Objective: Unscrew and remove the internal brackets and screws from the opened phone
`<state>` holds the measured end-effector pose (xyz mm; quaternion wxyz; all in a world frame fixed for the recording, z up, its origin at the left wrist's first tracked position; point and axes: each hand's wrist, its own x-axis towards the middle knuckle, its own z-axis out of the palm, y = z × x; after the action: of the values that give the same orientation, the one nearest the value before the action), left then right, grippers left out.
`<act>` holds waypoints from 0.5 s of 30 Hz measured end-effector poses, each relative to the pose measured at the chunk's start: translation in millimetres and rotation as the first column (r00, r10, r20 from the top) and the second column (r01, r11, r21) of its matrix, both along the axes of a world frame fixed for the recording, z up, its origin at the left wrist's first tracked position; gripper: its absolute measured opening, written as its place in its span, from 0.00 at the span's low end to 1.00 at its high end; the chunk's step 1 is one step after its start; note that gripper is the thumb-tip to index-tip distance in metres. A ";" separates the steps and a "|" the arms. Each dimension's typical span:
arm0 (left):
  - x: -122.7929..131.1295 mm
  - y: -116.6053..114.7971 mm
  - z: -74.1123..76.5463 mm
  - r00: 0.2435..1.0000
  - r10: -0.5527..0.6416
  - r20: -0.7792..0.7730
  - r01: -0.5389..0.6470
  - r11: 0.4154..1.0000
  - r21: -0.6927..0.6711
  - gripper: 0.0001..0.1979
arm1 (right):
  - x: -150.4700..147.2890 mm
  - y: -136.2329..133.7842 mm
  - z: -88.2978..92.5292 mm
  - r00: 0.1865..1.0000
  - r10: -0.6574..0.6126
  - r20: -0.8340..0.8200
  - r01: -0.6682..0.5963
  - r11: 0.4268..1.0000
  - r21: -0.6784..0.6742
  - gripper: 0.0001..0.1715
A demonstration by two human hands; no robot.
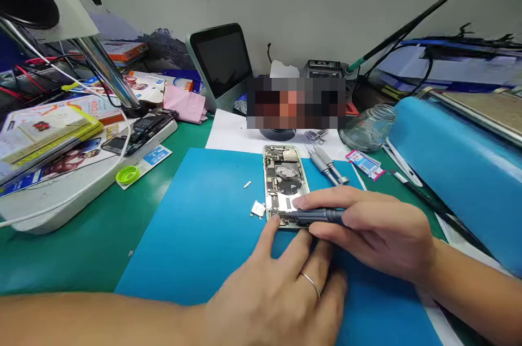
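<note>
An opened smartphone [286, 172] with its inner parts bare lies on the blue work mat [196, 242]. My right hand [379, 226] is closed around a dark screwdriver [320, 216]. The driver is nearly level, its tip among the parts at the phone's lower end. My left hand [281, 286], wearing a ring, reaches in from below with fingers spread. Its index fingertip touches the phone's lower left corner, and other fingertips lie along the bottom edge. A small metal part like a shield plate [258, 209] and a tiny pale piece [247, 184] lie left of the phone.
Silver pen-like tools [325, 165] lie right of the phone, near a glass jar [369, 127]. A tablet-like screen [222, 57] stands behind. At left are a white lamp base [49, 207] bearing papers and another phone [141, 131], and a green cap [128, 174].
</note>
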<state>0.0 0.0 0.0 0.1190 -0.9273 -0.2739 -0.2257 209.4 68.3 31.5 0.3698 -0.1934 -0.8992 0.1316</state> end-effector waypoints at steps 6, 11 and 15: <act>2.0 -1.4 -0.6 1.000 -0.010 0.011 0.010 1.000 -0.009 0.20 | -0.1 1.9 1.4 1.000 -0.011 0.008 0.011 1.000 -0.012 0.20; 2.6 0.8 -0.5 0.999 -0.017 0.030 0.018 1.000 -0.025 0.19 | 0.7 2.4 1.4 1.000 -0.008 -0.003 0.008 1.000 -0.004 0.21; 3.8 3.5 -1.2 0.997 -0.027 0.067 0.031 0.998 -0.057 0.20 | 0.3 3.7 1.4 1.000 -0.005 0.000 0.005 1.000 -0.002 0.21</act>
<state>3.8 3.5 -1.2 0.0795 -0.9262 -0.2709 -0.2499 209.7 72.0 32.9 0.3700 -0.1960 -0.8986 0.1315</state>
